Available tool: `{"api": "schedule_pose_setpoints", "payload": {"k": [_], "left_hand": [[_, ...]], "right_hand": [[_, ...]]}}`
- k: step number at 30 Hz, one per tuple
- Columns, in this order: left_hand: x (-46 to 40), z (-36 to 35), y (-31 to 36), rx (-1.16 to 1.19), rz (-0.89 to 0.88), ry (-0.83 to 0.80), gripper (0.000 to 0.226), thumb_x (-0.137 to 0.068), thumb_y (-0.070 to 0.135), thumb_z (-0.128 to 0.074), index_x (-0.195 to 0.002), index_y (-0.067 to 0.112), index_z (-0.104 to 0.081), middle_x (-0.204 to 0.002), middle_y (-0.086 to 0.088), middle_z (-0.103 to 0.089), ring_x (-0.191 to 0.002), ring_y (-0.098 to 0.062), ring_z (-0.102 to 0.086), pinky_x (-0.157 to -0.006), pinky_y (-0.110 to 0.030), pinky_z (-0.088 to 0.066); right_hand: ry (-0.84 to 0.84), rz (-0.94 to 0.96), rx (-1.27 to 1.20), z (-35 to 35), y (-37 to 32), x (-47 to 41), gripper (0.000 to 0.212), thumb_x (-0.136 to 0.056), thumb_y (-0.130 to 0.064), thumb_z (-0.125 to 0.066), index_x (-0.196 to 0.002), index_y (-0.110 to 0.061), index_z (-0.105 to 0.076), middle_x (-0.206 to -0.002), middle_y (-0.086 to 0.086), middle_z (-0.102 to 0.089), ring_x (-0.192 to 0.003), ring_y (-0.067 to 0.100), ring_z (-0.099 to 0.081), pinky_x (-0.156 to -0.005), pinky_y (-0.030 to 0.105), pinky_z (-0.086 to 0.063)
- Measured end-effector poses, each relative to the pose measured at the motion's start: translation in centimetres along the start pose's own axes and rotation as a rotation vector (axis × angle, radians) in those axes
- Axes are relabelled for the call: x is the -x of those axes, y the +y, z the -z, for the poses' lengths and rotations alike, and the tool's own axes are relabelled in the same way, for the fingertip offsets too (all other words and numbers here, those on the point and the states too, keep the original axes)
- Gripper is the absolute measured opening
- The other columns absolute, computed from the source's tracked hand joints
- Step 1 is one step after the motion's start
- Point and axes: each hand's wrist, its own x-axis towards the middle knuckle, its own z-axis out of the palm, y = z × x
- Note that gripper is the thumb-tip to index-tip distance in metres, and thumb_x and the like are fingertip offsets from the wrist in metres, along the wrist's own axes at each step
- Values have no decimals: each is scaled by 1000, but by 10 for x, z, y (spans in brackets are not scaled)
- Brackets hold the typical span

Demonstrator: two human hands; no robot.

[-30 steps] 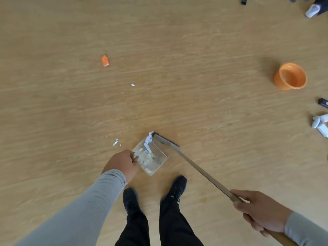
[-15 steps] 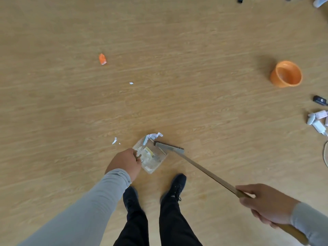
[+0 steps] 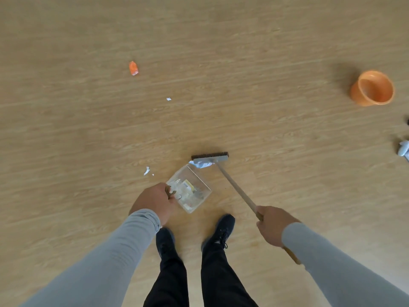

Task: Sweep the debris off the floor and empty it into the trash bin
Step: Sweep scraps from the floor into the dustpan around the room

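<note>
One broom, one bin, two shoes.

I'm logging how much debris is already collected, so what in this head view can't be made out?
- Contents of the clear dustpan: scraps overlap, too blurred to count.
- Left hand: its fingers are hidden behind the hand itself.
- Paper wad: partly covered by the broom head.
- Broom handle end: hidden by the right hand and sleeve.
- White objects: cut off by the right edge.
- Orange bin: its bottom isn't visible.
</note>
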Motion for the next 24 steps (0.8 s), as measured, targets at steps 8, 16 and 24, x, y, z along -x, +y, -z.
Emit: {"api": "schedule_pose_setpoints", "payload": {"k": [8,16,24], "left_hand": [[-1,0,3,-14,-11,-10,12,-94,32,-53,-105,28,-59,-94,7,-65,-84,-17,-62,-71,-28,-45],[-1,2,7,-2,6,-4,4,-93,35,-54,-94,32,-57,-87,11,-65,-77,-12,-63,-73,-31,-54],[0,2,11,6,7,9,6,-93,36,-56,-96,32,-60,-86,10,-66,-75,-13,-64,-75,-35,-56]], "right_hand": [[-331,-134,-583,39,97,80,42,-99,-23,-58,-139,-33,-50,-61,10,-55,-47,18,-41,-43,25,-33],[-82,-108,-505,-1,54,7,33,-100,-19,-47,-132,-19,-51,-71,8,-52,-50,18,-45,-46,27,-43],[-378,-46,-672,5,63,10,45,-99,-19,-55,-143,-24,-46,-69,8,-52,-46,14,-42,-41,26,-43]]}}
